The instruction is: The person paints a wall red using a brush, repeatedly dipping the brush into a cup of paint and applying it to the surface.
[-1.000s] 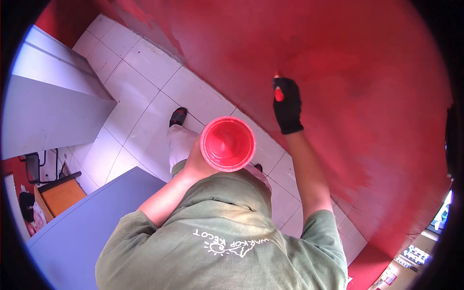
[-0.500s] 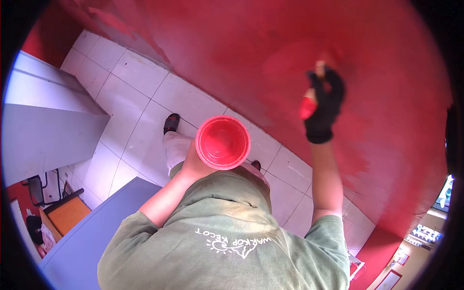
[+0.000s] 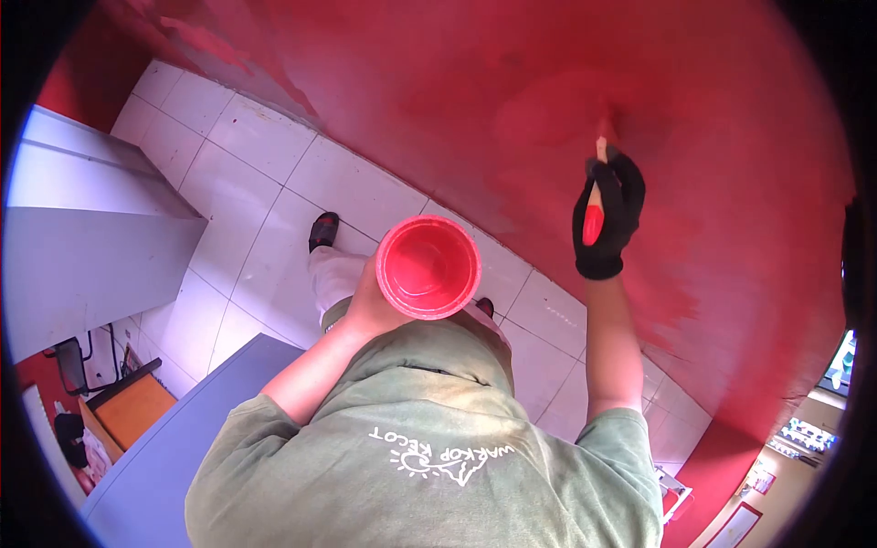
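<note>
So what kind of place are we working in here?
Probably an indoor room under repainting, perhaps a shop: a red-painted wall with patchy fresh coats, a white tiled floor, and grey cabinets. The black-gloved right hand holds a red-handled paintbrush.

The bristles of the paintbrush (image 3: 595, 196) were lost against the red wall (image 3: 512, 82), the fingers of the left hand (image 3: 370, 306) were hidden behind the red cup (image 3: 428, 268), and the small objects at the lower right edge were too tiny to identify.
</note>
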